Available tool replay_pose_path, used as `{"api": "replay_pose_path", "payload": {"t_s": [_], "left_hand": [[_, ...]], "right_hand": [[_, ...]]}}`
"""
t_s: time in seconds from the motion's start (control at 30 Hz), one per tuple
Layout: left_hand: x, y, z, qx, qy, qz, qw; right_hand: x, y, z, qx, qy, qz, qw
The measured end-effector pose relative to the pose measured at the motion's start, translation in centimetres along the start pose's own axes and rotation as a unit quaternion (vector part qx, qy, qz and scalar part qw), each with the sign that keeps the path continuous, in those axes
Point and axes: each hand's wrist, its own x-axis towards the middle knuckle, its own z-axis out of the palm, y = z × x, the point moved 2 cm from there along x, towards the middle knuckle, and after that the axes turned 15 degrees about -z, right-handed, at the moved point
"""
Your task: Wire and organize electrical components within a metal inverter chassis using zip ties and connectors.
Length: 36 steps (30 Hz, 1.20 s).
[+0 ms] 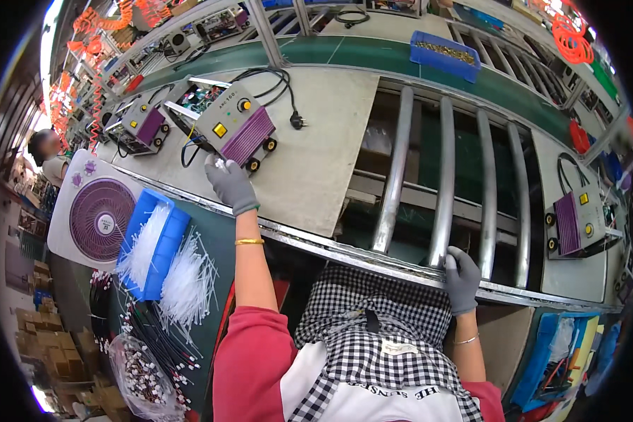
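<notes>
So the purple-and-grey box (233, 118) sits at 11 o'clock on the pale tabletop (323, 158), lid off and circuitry showing. I'd guess it's left uncovered so the insides stay reachable. Its black power cord (288, 91) is looped off to its right, probably just to keep the plug clear.

The left hand (232, 187), gray glove, is at 10 o'clock by the box's lower front corner. There's a small white bit at the fingers, too tiny to identify, and I can't tell whether they're pinched on it. The right hand (463, 281), at 4, is at the metal front rail, fingers loosely curled. Looks like bracing to me, but can't tell if it's gripping.

White plastic strips (190, 281) lie at 8, beside a blue bin (158, 264) of more, seemingly for easy grabbing.

Surface-wise, the board gives way to bare steel rollers (443, 176) around 2–3. The room's a busy workshop: orange coiled hoses (102, 24) at 10, another person (51, 165) just past 9.
</notes>
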Motion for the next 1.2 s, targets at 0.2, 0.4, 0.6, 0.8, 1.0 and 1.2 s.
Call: {"api": "replay_pose_path", "payload": {"t_s": [0.2, 0.4, 0.6, 0.8, 1.0, 1.2], "left_hand": [[2.6, -0.1, -0.6, -0.016, -0.120, -0.015, 0.993], [-1.8, 1.6, -0.8, -0.024, -0.181, -0.008, 0.983], [-10.0, 3.0, 0.0, -0.016, -0.287, 0.050, 0.957], [-18.5, 5.8, -1.7, 0.002, -0.351, 0.168, 0.921], [-14.9, 8.8, -2.5, -0.075, -0.351, -0.028, 0.933], [-13.2, 7.9, 8.0, 0.058, -0.342, 0.256, 0.902]], "right_hand": [[-0.1, 0.0, 0.2, 0.010, 0.005, -0.007, 1.000], [0.2, -0.3, 0.0, -0.001, 0.018, -0.033, 0.999], [0.4, -0.5, 0.8, 0.118, 0.023, 0.032, 0.992], [1.4, -3.4, 1.1, 0.062, -0.042, -0.008, 0.997], [2.5, -6.4, 1.2, 0.068, -0.113, -0.047, 0.990], [6.1, -9.1, 5.8, 0.169, -0.107, -0.023, 0.979]]}}
